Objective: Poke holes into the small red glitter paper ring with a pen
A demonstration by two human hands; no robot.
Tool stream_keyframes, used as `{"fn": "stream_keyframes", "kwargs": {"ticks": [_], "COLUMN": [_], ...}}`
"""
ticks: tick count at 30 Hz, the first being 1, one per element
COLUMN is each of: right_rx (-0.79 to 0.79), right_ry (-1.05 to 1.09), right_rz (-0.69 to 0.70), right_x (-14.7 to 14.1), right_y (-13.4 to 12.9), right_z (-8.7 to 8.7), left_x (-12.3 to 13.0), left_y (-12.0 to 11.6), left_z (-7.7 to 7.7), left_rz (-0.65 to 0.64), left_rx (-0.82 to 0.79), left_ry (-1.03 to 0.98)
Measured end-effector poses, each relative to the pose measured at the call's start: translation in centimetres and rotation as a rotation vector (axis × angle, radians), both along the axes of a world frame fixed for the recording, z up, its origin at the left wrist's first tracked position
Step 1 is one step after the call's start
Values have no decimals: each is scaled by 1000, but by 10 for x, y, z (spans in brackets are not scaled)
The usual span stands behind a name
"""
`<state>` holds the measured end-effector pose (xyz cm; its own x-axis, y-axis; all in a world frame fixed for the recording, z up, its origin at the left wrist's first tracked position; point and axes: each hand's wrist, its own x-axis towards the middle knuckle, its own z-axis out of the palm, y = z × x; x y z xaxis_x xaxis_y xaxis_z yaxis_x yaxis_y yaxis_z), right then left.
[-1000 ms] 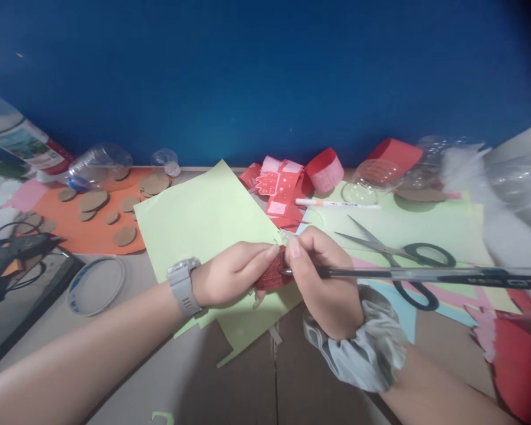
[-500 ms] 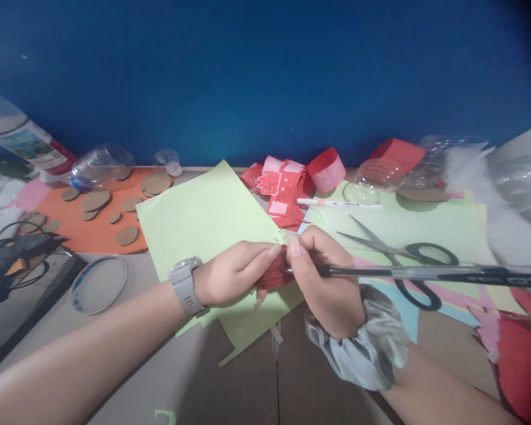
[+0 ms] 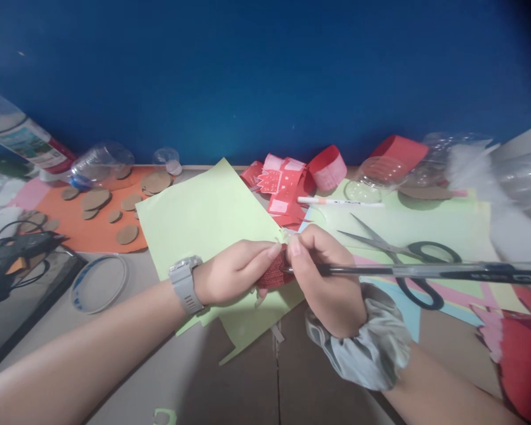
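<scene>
My left hand, with a grey watch on its wrist, is closed round a small red piece with a dark grid pattern. Its thumb and fingertips press on the piece's upper edge, and much of it is hidden. A bit of frilly pale green paper tops the red piece. Against that, my right hand has its thumb and forefinger pinched, while the same hand holds a long dark pen lying sideways, tip at the red piece. Under both hands lies a light green paper sheet.
Scissors lie spread on coloured paper to the right. A white marker and red paper shapes lie behind the hands. Cardboard discs rest on orange paper at left, near a clear tape roll. A blue wall rises behind.
Hardly anything differs. The pen's far end has tilted up slightly, and the view has shifted a little; both hands keep their grip.
</scene>
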<state>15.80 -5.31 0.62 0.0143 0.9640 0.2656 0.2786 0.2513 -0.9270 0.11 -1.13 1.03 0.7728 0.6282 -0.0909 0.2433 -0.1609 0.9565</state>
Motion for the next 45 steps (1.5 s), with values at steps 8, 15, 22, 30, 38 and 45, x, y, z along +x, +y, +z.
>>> {"fn": "stream_keyframes", "kwargs": {"ticks": [8,15,22,30,38,45], "right_rx": [-3,-15,-20,-23,-2,14], "right_ry": [-3,-6,16,17,61,-18], "right_rz": [2,-15,4,-4,-16,-32], "right_x": [0,-1,0,0,0,-1], "right_y": [0,-1,0,0,-1,-2], "right_z": [0,0,0,0,1,2], "left_x": [-1,-1,-1,-1,0,-1], "left_y": [1,1,0,0,0,0], "left_z": [-1,0,0,0,1,2], "left_rz": [-2,-2,0,-2,0,0], "left_rx": [16,30,20,26,35,17], "left_ry": [-9,-9,3,0,-9,0]}}
